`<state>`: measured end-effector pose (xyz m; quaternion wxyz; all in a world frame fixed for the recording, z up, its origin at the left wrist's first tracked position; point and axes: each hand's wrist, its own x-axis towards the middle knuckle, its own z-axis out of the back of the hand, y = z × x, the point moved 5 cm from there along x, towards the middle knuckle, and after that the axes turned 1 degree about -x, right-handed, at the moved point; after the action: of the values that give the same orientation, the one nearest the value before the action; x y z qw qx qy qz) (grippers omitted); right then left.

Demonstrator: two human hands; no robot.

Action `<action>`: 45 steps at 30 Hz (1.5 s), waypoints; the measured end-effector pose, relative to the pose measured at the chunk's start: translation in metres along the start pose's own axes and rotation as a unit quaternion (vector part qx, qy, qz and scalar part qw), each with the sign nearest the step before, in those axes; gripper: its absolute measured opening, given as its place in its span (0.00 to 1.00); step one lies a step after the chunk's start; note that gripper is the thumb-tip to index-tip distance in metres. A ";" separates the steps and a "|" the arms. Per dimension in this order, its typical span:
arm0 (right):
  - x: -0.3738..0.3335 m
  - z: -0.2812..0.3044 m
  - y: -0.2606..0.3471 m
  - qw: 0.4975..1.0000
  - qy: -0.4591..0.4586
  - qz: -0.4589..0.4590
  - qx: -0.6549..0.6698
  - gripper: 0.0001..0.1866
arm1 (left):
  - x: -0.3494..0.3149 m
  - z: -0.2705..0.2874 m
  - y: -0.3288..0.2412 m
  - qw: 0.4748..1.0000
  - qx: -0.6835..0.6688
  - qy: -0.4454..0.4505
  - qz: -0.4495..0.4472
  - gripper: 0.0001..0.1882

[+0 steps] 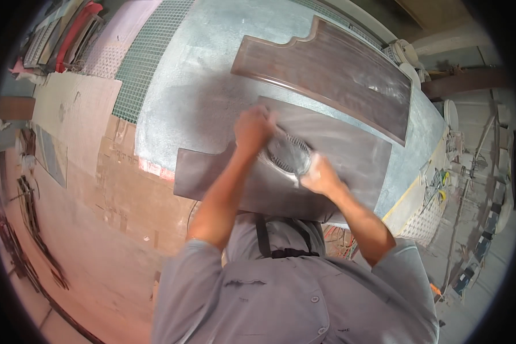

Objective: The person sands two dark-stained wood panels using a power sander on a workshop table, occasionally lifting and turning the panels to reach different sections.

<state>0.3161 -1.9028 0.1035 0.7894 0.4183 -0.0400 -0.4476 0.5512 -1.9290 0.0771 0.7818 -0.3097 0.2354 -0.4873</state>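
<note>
Sanding appears to be the step in hand, judging by the dust: both hands are bearing down on a round tool (289, 155), probably a powered sanding disc, its ribbed face blurring as it lies on the near dark panel (350, 155), roughly at that panel's middle. Left of the tool, the left hand (253, 129) is pressing on its far-left edge, fingers curled close together over the housing. Right of the tool, the right hand (321, 176) is gripping its near-right side, fingers folded tight around what may be a handle; motion blur is hiding the exact hold. The next move likely calls for even pressure and a slow sweep toward the duller, undusted parts. Beyond the tool a second dark panel (327, 71) with a notched edge is lying on the grey dusty worktable (183, 92)
</note>
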 end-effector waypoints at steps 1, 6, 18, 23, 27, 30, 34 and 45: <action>0.029 0.005 0.005 0.999 -0.031 0.016 0.038 0.28 | 0.030 0.003 0.000 1.000 0.016 0.011 -0.008 0.18; 0.114 0.031 0.006 0.994 0.027 -0.101 -0.026 0.26 | 0.129 0.013 0.000 0.997 0.058 0.050 -0.029 0.21; 0.119 0.029 0.033 0.990 0.027 -0.073 -0.114 0.21 | 0.124 0.023 0.026 0.999 0.016 0.045 0.006 0.25; 0.009 0.032 0.009 0.999 -0.018 0.011 0.042 0.25 | 0.025 -0.016 -0.001 1.000 0.017 0.021 -0.015 0.23; -0.091 0.060 -0.057 1.000 0.007 0.022 0.011 0.35 | -0.081 -0.080 -0.063 0.998 0.002 0.045 0.040 0.20; -0.169 0.094 -0.116 0.995 0.000 0.092 -0.038 0.40 | -0.152 -0.142 -0.124 0.996 -0.036 0.059 0.063 0.18; -0.254 0.132 -0.227 0.982 0.073 -0.127 -0.117 0.25 | -0.225 -0.224 -0.202 0.987 -0.057 0.136 0.068 0.18; -0.151 0.072 -0.083 0.941 0.226 -0.058 -0.244 0.50 | -0.221 -0.102 -0.076 0.981 -0.129 -0.062 0.133 0.16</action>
<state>0.1390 -1.8570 0.1398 0.8282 0.3046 0.2740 -0.3824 0.3445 -1.7795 0.0755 0.8062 -0.4032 0.2866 -0.3246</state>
